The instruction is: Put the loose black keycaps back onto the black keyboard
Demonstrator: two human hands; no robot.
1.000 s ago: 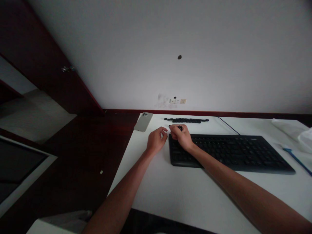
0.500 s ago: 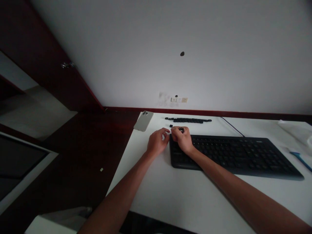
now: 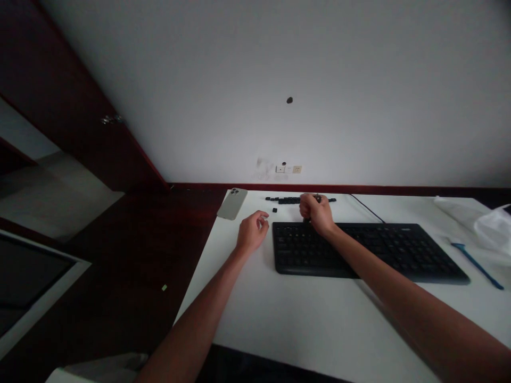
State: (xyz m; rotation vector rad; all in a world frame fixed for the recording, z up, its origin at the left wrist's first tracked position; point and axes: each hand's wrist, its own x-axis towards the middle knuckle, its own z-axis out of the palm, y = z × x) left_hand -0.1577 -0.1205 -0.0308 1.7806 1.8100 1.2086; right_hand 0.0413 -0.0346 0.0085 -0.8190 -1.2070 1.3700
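My right hand is closed in a fist around a dark tool. The tool's top end shows above the fist and a dark part shows below it; its kind is unclear. This fist is over the top edge of a black keyboard, left of its middle. My left hand rests on the table just left of the keyboard, fingers loosely curled with a gap between thumb and forefinger. One loose black keycap lies beyond it. Several more keycaps form rows farther back, partly hidden by my right hand.
A phone lies face down at the back left of the white table. To the right are a blue-handled brush and a crumpled white plastic bag. The keyboard cable runs toward the wall.
My right hand has moved right along the keyboard's top edge, away from its left corner, still gripping the dark tool. My left hand stays beside the keyboard. The camera view has shifted slightly.
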